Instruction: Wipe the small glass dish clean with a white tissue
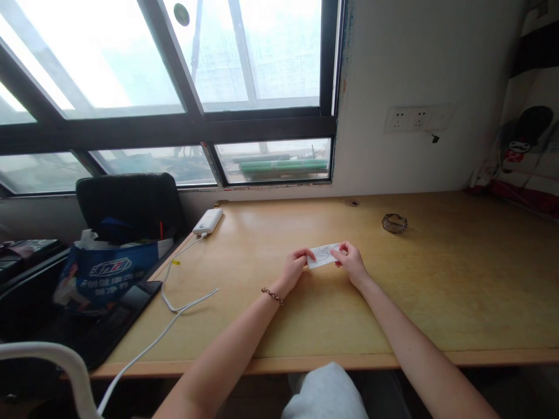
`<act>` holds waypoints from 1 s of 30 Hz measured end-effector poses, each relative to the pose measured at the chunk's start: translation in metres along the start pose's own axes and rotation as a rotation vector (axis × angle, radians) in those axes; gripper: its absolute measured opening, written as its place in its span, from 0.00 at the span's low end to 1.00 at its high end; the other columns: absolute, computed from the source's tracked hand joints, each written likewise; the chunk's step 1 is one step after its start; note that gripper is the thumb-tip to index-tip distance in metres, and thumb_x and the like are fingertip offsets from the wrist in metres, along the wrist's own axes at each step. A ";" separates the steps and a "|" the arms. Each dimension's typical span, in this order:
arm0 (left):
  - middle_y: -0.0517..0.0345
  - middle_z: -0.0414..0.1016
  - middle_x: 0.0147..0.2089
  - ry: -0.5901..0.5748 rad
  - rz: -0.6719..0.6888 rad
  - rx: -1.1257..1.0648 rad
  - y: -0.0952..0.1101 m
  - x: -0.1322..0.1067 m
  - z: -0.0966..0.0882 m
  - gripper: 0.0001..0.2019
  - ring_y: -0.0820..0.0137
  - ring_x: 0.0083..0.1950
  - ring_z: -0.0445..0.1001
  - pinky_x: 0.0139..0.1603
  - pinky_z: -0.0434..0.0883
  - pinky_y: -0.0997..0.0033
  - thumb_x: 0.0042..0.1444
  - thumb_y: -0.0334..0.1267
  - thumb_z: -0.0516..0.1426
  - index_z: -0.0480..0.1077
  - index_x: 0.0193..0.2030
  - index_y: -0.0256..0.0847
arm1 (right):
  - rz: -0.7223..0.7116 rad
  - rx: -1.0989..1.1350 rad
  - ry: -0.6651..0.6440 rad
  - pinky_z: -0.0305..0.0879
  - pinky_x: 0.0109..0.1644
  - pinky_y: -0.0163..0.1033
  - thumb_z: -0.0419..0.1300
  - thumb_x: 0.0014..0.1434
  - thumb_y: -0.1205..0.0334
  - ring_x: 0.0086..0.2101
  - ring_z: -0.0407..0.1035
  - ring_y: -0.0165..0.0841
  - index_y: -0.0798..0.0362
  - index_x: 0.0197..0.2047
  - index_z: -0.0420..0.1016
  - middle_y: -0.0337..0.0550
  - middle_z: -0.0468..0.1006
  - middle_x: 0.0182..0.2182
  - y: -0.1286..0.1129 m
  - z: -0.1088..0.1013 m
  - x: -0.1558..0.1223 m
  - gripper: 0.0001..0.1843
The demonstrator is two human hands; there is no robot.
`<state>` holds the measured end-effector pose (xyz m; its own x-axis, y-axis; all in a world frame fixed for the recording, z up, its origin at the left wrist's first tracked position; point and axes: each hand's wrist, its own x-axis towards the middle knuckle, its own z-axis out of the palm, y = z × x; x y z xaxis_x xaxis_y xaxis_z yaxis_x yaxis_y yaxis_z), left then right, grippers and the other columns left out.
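Note:
A small white sheet, perhaps paper or tissue, is stretched between my two hands above the middle of the wooden table. My left hand pinches its left end, thumb on top. At the other end, my right hand grips the sheet between thumb and fingers. Faint creases or marks show on its surface, too small to read. A beaded bracelet circles my left wrist.
On the wooden table lie a dark ring-shaped object, a white power bank and its white cable. A black tablet-like slab overlaps the left edge. Beyond stand a blue bag and a black chair.

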<state>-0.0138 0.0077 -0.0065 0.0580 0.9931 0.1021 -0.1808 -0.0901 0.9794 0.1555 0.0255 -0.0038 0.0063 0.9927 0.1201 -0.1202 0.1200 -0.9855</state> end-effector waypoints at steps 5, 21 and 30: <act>0.60 0.66 0.22 0.034 0.036 -0.059 0.000 -0.001 0.001 0.05 0.75 0.28 0.66 0.31 0.63 0.77 0.37 0.27 0.49 0.66 0.19 0.35 | -0.086 -0.095 0.043 0.51 0.15 0.28 0.61 0.44 0.52 0.14 0.57 0.25 0.51 0.27 0.57 0.29 0.61 0.14 -0.002 0.001 -0.003 0.17; 0.63 0.66 0.21 0.203 0.004 0.170 0.003 0.004 -0.001 0.15 0.79 0.21 0.61 0.20 0.56 0.80 0.40 0.47 0.58 0.67 0.26 0.35 | -0.229 -0.245 0.100 0.59 0.23 0.31 0.58 0.48 0.49 0.21 0.62 0.27 0.52 0.30 0.58 0.36 0.66 0.22 -0.007 0.003 -0.007 0.16; 0.62 0.64 0.21 -0.203 0.125 0.484 0.008 -0.007 0.011 0.14 0.78 0.23 0.58 0.22 0.54 0.79 0.45 0.46 0.56 0.69 0.27 0.34 | -0.009 -0.415 -0.510 0.60 0.29 0.33 0.59 0.45 0.50 0.27 0.67 0.32 0.58 0.30 0.74 0.43 0.74 0.26 -0.011 -0.011 -0.001 0.18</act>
<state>-0.0054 -0.0008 0.0027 0.2619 0.9425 0.2077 0.2720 -0.2786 0.9211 0.1673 0.0235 0.0060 -0.4784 0.8754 0.0697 0.2712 0.2228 -0.9364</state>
